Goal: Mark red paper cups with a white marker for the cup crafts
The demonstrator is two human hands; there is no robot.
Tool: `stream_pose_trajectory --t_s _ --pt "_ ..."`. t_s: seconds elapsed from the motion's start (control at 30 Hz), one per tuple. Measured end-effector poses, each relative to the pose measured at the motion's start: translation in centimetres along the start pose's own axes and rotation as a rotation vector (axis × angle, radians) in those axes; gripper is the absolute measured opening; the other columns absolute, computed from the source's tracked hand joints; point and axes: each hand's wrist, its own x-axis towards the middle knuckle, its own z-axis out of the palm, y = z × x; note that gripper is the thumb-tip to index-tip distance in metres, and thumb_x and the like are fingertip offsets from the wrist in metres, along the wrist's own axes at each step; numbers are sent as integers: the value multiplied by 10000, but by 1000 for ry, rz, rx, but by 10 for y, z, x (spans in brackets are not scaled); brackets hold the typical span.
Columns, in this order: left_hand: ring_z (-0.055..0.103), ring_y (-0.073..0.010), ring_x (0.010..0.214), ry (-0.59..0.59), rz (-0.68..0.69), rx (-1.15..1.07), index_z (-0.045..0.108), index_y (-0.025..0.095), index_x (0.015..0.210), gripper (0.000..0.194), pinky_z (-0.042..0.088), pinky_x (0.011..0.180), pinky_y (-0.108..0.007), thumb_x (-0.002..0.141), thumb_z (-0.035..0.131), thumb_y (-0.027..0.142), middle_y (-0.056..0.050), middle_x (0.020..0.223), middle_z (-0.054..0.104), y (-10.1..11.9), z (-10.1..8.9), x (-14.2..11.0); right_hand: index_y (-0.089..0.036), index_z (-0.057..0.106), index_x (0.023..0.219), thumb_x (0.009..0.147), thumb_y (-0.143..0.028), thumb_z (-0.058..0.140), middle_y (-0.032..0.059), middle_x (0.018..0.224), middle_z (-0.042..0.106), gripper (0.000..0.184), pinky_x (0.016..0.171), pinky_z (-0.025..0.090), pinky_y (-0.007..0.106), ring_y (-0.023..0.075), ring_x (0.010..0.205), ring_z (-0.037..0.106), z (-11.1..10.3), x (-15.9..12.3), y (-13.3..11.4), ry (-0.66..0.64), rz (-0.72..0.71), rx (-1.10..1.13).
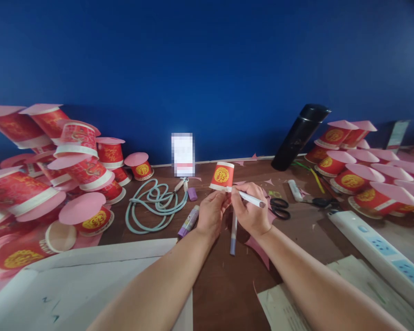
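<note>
1. Looks like smooth paper on the held cup (222,174).
2. Seems plastic on the pen (251,199) and power strip (382,250).
3. Gleams softly on the bottle (298,138).
4. Looks matt on the wall (207,69).

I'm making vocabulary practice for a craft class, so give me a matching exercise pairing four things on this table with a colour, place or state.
Things
1. Flask
2. Cable
3. Right hand
4. Power strip

Descriptions
A. Gripping a white pen
B. White, with pale blue socket panels
C. Black, near the blue wall
D. Pale blue-green, lying in loose loops

Right pairs: 1-C, 2-D, 3-A, 4-B.
</note>
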Motion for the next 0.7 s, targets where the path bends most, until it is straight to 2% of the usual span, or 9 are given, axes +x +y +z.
stream_pose_trajectory --t_s 0.47,0.7 --pt "627 -152 789 -16 22 12 684 121 745 195 449 845 -305 657 732 288 -44 780 691 2 0 -1 -200 554 779 835 -225 552 5 713 610 61 741 440 318 157 727 578 -2 1 -4 -22 -34 28" --pt "633 -153 828 -4 5 -7 684 121 760 172 450 871 -305 678 717 268 -53 815 696 3 0 -2 -198 555 761 829 -224 553 2 698 610 72 704 439 310 155 702 585 -2 1 -5 -31 4 58"
